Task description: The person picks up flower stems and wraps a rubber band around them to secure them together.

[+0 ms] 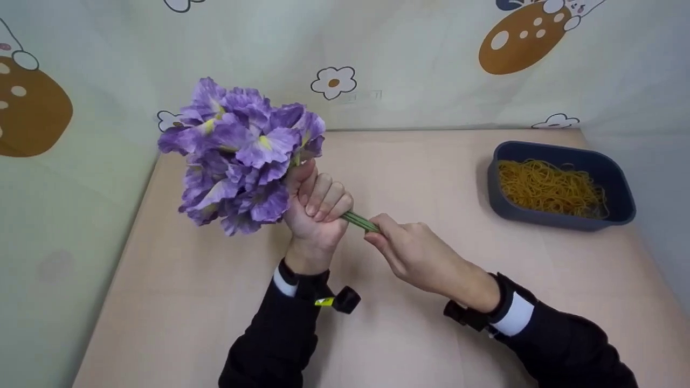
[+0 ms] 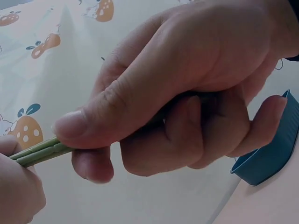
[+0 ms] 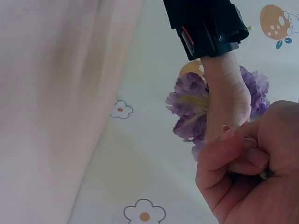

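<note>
A bunch of purple, iris-like flowers (image 1: 237, 145) with yellow centres leans to the upper left in the head view. My left hand (image 1: 318, 202) grips it just below the blooms, fingers curled round the green stems (image 1: 358, 220). Lower down, my right hand (image 1: 423, 253) holds the stem ends between thumb and curled fingers. A short stretch of stems (image 2: 39, 151) shows between the hands in the left wrist view, where the right hand (image 2: 182, 70) fills the middle. In the right wrist view, the left forearm and hand (image 3: 226, 98) partly cover the blooms (image 3: 190, 102); the stem ends are hidden.
A dark blue plastic container (image 1: 566, 221) with many yellow rubber bands (image 1: 552, 188) stands at the right rear of the pale table (image 1: 178, 302). Patterned cloth (image 1: 415, 64) hangs behind and at the sides.
</note>
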`<control>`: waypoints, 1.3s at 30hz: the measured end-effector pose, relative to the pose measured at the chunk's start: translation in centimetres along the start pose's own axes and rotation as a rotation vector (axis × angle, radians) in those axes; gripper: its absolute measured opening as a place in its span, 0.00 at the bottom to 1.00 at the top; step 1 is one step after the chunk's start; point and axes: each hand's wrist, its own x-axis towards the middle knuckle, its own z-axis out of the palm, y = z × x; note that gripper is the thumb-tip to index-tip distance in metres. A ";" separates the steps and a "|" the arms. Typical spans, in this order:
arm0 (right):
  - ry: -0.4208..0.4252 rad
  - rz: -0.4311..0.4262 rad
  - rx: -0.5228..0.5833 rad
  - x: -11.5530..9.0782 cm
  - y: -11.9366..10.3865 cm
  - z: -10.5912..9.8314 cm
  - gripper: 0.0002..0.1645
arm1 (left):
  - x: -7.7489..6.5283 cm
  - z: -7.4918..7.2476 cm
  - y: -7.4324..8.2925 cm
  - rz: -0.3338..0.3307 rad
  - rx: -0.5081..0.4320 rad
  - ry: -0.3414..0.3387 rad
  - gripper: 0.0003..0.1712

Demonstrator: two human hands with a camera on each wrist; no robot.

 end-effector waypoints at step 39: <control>-0.018 0.320 0.497 -3.2 1.2 -1.7 0.11 | -1.4 -0.4 -0.2 0.038 2.009 -0.193 0.14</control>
